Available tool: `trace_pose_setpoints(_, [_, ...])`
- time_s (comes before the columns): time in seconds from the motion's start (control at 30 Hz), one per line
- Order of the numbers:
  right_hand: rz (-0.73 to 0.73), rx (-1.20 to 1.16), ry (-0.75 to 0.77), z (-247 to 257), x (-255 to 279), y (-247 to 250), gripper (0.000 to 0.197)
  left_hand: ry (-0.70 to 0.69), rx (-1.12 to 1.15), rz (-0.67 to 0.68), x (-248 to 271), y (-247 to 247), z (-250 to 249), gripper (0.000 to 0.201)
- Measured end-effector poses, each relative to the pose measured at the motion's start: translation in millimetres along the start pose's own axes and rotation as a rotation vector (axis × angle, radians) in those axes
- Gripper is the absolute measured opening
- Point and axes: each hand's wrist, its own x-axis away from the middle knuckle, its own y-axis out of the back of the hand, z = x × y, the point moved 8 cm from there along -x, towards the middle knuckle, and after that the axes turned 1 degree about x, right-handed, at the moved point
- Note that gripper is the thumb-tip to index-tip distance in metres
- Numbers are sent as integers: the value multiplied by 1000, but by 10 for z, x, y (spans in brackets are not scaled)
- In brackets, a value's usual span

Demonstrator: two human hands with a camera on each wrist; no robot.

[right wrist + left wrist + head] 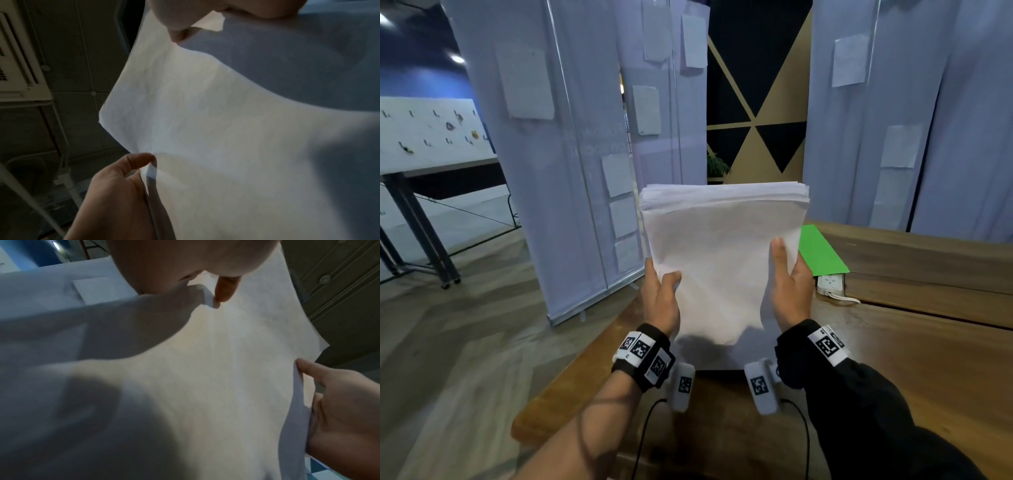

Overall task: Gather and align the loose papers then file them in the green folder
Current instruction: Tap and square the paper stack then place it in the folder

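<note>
A stack of white papers [722, 267] stands upright over the wooden table [911, 342], its lower edge down near the tabletop. My left hand [662, 294] grips its left edge, thumb on the near face. My right hand [787, 284] grips the right edge, thumb pointing up along the sheet. The top edges are slightly fanned. The green folder [820, 251] lies flat on the table behind the stack, to the right, partly hidden by it. The left wrist view shows the papers [205, 369] between my left hand [224, 288] and my right hand [339, 410]. The right wrist view shows the papers [216, 129] too.
A white power strip [830, 284] with its cable lies just in front of the green folder. Pale banner stands [571, 171] rise close behind the table's far left corner. The table edge [571, 370] runs diagonally at my left, with wood floor beyond it.
</note>
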Motion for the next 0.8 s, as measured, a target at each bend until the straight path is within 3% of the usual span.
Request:
trace_pose_setpoints(0.03, [-10,-2,22,45,-3,12,28,-18,-9,-2,-16,-5,-21,64])
trace_pose_setpoints(0.13, [-59,49,88,22,33,103,46,6,-6,7,7,-25,71,68])
trace_pose_setpoints(0.23, [-26,71,43,-103,141,149,26,-1,-138,11,80,19,240,39])
trace_pose_setpoints(0.27, [-16,85,37,-117,170,152,22,-23,-165,25,119,25,249,38])
trace_pose_setpoints(0.33, [-25,67,20,-120,155,146,15,-26,-126,57,128,9,236,56])
trace_pose_setpoints(0.37, [-35,60,-3,-119,127,141,21,-16,-110,72,109,-7,215,61])
trace_pose_setpoints(0.43, [-83,89,-1,-108,45,143,59,23,-70,105,54,-52,174,63])
trace_pose_setpoints(0.47, [-109,99,21,-92,-1,153,67,39,-35,121,15,-59,150,62])
trace_pose_setpoints(0.6, [-145,144,19,-89,-85,200,41,131,103,198,-53,-108,25,41])
trace_pose_setpoints(0.67, [-153,151,15,-115,-42,213,37,159,132,237,-60,-173,-26,32])
trace_pose_setpoints(0.8, [-64,251,30,-50,49,118,34,94,-15,72,-137,-108,-51,29])
